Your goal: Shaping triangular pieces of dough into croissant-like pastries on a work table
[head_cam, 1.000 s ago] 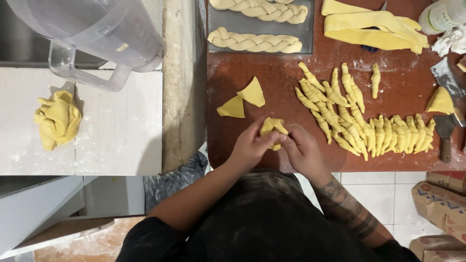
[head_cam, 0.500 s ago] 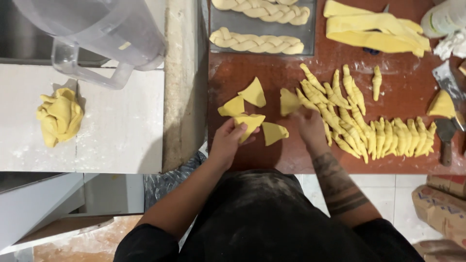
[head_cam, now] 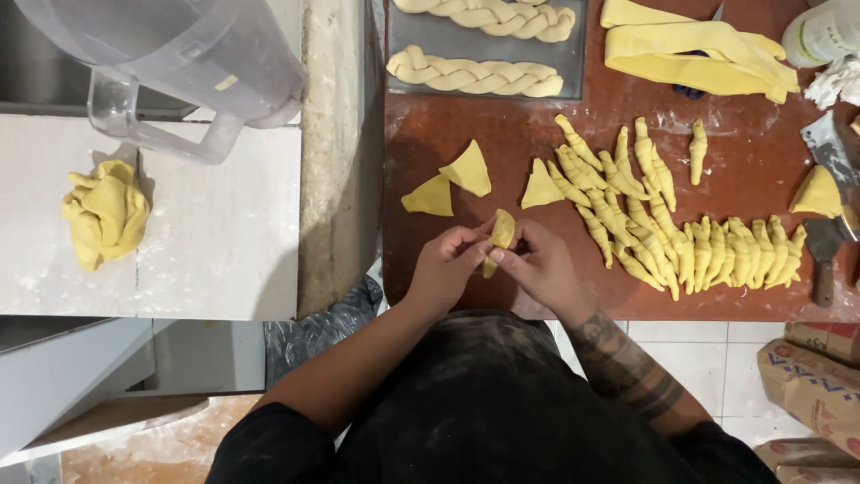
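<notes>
A crumpled lump of yellow dough lies far left on the white worktop, below a clear plastic jug. Past the pale divider, on the red-brown worktop, two flat dough triangles lie side by side, touching at one corner. Just below them the left hand and the right hand meet near the worktop's front edge, fingertips pinching a small folded piece of dough between them and holding it upright. A third triangle lies just right of the hands' piece, touching the near end of a long row of twisted dough sticks. Above, two braided loaves sit on a grey tray, with folded dough sheets to their right. A metal scraper lies at the far right edge.
</notes>
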